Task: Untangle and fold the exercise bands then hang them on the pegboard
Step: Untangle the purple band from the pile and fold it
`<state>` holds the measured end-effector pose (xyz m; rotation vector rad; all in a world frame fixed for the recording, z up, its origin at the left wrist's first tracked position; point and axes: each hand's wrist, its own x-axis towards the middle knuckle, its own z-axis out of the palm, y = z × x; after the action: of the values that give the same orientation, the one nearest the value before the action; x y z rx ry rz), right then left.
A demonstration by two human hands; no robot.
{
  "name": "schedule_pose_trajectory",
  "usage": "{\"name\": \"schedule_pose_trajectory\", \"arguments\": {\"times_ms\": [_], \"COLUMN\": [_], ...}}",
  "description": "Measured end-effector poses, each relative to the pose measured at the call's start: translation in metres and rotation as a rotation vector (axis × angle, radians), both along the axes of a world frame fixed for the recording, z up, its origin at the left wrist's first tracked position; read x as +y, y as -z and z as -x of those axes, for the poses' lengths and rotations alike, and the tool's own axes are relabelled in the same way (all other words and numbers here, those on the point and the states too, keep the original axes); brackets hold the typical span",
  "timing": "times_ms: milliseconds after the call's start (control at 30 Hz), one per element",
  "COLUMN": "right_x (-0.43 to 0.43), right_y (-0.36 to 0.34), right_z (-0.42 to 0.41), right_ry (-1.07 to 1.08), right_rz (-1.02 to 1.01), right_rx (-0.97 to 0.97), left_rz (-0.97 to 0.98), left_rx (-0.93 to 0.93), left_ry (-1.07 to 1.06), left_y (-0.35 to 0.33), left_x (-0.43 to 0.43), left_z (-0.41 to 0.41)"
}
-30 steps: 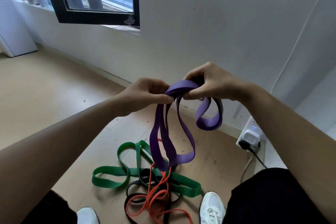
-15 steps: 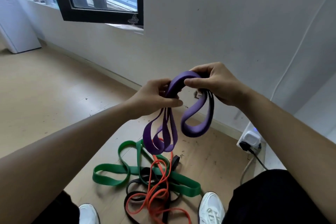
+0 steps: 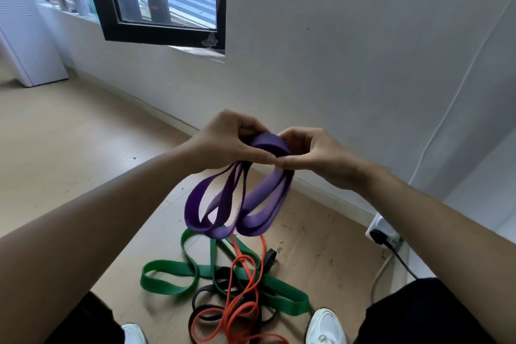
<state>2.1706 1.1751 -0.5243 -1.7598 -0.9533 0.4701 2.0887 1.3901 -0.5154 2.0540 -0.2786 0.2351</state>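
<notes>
Both hands hold a purple exercise band [image 3: 251,204] in the air in front of me. It is folded into several short loops that hang down. My left hand [image 3: 229,139] grips the top of the bundle from the left, and my right hand [image 3: 310,153] pinches it from the right, thumbs almost meeting. Below on the wooden floor lies a tangle of a green band [image 3: 173,276], an orange band [image 3: 243,296] and a black band [image 3: 206,307]. No pegboard is in view.
A white wall [image 3: 349,64] rises just ahead, with a black-framed window [image 3: 156,8] at upper left. A white power adapter with a black cable [image 3: 382,234] sits at the skirting on the right. My white shoes [image 3: 324,327] flank the tangle.
The purple band's hanging loops have been gathered shorter and doubled again. My hands have come closer together at the top of the bundle, and the view has tilted slightly upward.
</notes>
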Motion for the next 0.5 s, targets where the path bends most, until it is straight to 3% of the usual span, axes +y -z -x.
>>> {"name": "schedule_pose_trajectory", "arguments": {"times_ms": [233,500], "right_x": [0.012,0.006], "right_y": [-0.006,-0.01], "right_z": [0.0,-0.009], "right_ry": [-0.001,-0.031], "right_rz": [0.078,0.209], "right_rx": [-0.228,-0.261], "left_rz": [-0.258,-0.47], "left_rx": [0.053,0.153], "left_ry": [0.043,0.056], "left_y": [0.01,0.017], "left_x": [0.025,0.038], "left_z": [0.002,0.003]}}
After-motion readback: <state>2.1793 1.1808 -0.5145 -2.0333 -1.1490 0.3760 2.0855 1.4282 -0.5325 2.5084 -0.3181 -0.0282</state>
